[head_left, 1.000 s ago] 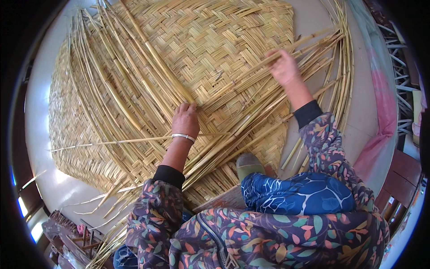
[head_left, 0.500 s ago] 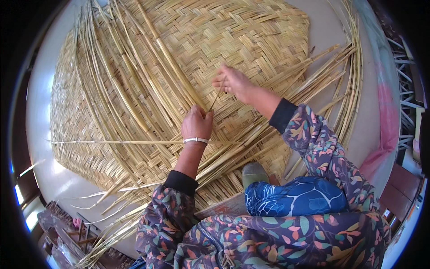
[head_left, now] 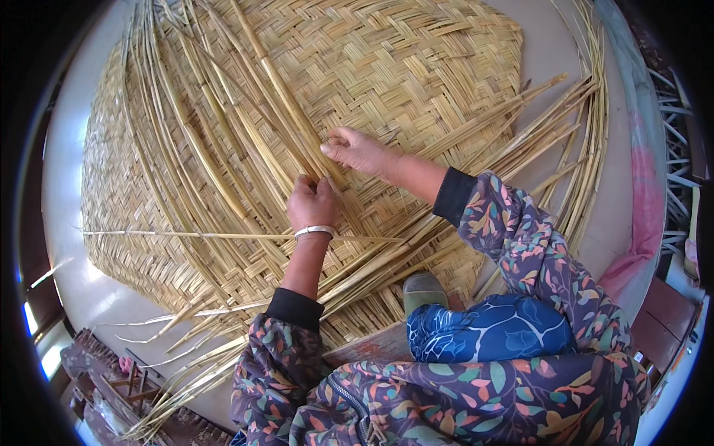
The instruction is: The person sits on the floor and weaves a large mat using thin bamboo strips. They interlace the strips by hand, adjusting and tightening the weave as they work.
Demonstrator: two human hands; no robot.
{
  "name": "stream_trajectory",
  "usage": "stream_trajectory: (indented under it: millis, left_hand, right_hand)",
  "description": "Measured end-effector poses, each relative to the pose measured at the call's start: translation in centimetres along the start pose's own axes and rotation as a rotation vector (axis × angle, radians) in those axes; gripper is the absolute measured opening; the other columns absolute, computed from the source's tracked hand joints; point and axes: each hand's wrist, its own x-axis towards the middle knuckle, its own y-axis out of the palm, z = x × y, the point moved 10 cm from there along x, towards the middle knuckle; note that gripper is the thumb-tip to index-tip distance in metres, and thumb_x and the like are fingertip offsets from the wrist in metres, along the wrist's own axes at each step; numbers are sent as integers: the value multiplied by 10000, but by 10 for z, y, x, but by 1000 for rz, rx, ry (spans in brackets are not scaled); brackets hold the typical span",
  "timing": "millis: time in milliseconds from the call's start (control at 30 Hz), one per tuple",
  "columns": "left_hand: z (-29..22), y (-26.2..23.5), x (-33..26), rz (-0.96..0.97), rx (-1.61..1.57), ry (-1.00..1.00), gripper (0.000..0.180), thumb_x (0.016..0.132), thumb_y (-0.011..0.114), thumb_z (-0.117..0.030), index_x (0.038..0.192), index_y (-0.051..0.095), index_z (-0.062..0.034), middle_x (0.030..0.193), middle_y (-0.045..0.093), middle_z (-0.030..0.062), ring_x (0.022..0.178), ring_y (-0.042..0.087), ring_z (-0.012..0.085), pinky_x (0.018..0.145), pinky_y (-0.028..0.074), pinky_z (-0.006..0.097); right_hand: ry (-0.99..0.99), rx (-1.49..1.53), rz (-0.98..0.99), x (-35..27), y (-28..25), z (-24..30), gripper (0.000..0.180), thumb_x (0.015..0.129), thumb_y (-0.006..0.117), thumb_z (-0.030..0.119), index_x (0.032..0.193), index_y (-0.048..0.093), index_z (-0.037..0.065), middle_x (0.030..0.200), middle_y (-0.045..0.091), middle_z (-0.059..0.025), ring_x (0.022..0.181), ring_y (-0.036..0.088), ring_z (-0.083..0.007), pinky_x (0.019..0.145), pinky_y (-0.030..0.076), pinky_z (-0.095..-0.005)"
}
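A large woven reed mat point(head_left: 416, 67) in a zigzag pattern lies spread below me. Long loose reed strips point(head_left: 197, 141) run over its left half. My left hand point(head_left: 312, 204), with a pale bangle at the wrist, is closed at the lower ends of these strips, a reed strip point(head_left: 303, 160) at its fingertips. Just above and to the right, my right hand point(head_left: 361, 154) has curled fingers beside a thick strip; whatever sits in its pinch is hidden. One thin strip point(head_left: 186, 236) passes crosswise near my left wrist.
A bundle of strips point(head_left: 520, 145) fans out at the mat's right edge. More strip ends point(head_left: 193, 379) hang at the lower left. My shoe point(head_left: 424, 290) rests on the mat. Pink and clear plastic sheeting point(head_left: 645, 193) lies along the right side.
My right hand has moved left and down, nearer my left hand, and its fingers have curled in. My left hand has shifted slightly left. The short upright strip between them no longer shows.
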Motion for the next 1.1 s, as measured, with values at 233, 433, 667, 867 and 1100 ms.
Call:
stream_trajectory:
  millis: [233,433,667,867,1100]
  left_hand:
    - [14,14,3,143,-180,-28,157,838,608,-115,906,533,4,733,607,53,604,571,97,508,470,229]
    - [19,25,2,322,-266,-28,189,820,608,-79,968,511,-14,758,610,39,689,587,117,591,490,237]
    - [-21,15,-16,266,95,131,213,754,632,-124,908,525,-22,745,621,92,670,607,210,632,485,321]
    - [-22,17,-20,268,-9,173,234,745,602,-84,971,575,-32,758,622,84,671,604,187,651,489,302]
    - [-4,28,-14,461,-91,114,308,768,587,-19,1076,590,-9,822,618,29,800,582,110,750,473,235]
  right_hand:
    - [17,203,49,0,8,-8,434,817,660,250,1130,533,-22,999,583,-54,933,528,-132,830,434,-266]
    - [-118,-189,104,-14,12,30,269,797,625,184,1000,589,10,949,602,-52,903,541,-132,824,435,-274]
    - [-720,-969,59,-47,40,87,219,730,546,171,913,617,74,970,606,-91,1035,527,-239,910,399,-372]
    - [-922,-1130,-98,-52,29,95,186,761,541,203,891,605,87,984,607,-76,1080,508,-214,885,387,-390]
    - [-392,-1411,252,-42,22,46,143,806,546,219,893,576,110,810,620,-92,882,596,-272,831,428,-432]
